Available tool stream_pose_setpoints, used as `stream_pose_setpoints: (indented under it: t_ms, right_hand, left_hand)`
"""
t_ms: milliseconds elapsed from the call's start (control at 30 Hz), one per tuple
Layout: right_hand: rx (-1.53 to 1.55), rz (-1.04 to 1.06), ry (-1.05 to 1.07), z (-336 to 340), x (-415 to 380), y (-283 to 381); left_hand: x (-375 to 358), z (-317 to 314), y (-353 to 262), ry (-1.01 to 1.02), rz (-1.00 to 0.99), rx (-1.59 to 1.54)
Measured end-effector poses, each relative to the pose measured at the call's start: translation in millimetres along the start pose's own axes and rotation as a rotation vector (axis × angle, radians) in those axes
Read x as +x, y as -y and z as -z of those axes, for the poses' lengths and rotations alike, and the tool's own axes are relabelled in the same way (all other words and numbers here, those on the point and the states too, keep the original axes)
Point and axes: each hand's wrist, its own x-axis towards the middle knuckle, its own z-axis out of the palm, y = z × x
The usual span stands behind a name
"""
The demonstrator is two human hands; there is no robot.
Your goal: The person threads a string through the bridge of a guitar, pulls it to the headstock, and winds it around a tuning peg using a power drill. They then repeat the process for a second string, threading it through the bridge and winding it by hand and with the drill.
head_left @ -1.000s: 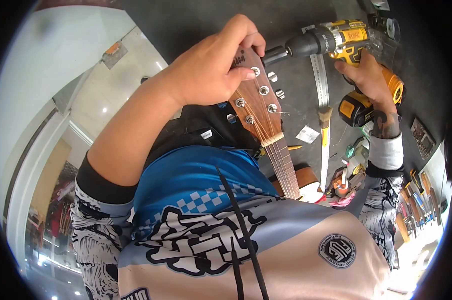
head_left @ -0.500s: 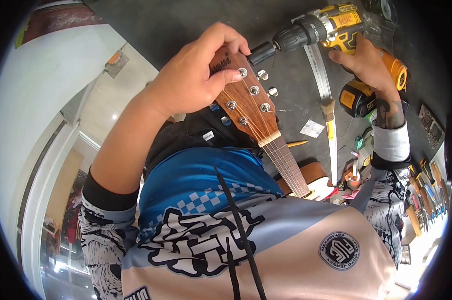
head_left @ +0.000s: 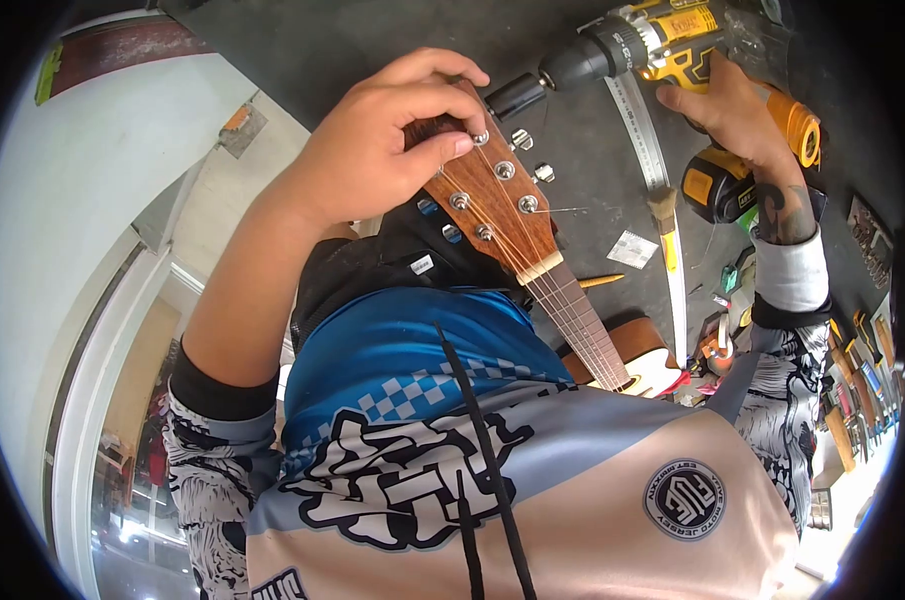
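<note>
The wooden headstock (head_left: 517, 217) of a guitar points up and left, with strings running to its metal posts. Over its upper end, my left hand (head_left: 377, 140) has its fingers curled and its thumb by a tuning post (head_left: 480, 138). My right hand (head_left: 732, 115) grips the handle of a yellow and black drill (head_left: 677, 35). From the drill's chuck a black cylindrical attachment (head_left: 517, 96) reaches the headstock's upper right edge, where it covers the tuner area. Other tuner knobs (head_left: 542, 173) stick out along that edge.
On the dark table (head_left: 592, 190) lie a metal ruler (head_left: 637, 130), a brush (head_left: 665, 225), a pencil (head_left: 602, 281) and a small white packet (head_left: 632, 249). A yellow and black tool (head_left: 717, 183) is beside my right wrist. Several hand tools (head_left: 862, 370) stand at the far right.
The drill, its attachment and the headstock have shifted slightly up and left in the view. My left hand's fingers are bent a little differently over the headstock.
</note>
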Motion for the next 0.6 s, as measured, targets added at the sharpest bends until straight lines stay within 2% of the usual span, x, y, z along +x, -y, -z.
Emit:
stream_pose_setpoints:
  t_ms: [100, 300, 500, 600]
  right_hand:
    - [-0.006, -0.031, 0.024, 2, 2, 1]
    - [-0.001, 0.099, -0.064, 0, 2, -4]
    - [-0.007, 0.06, 0.011, 5, 7, -7]
    - [-0.008, 0.066, -0.048, 9, -1, 0]
  left_hand:
    - [2, -2, -2, -0.01, -0.001, 0.051]
    - [4, 0, -2, -0.013, -0.016, 0.105]
    - [3, -5, 1, -0.039, -0.021, 0.106]
    - [5, -3, 4, -0.008, -0.028, 0.143]
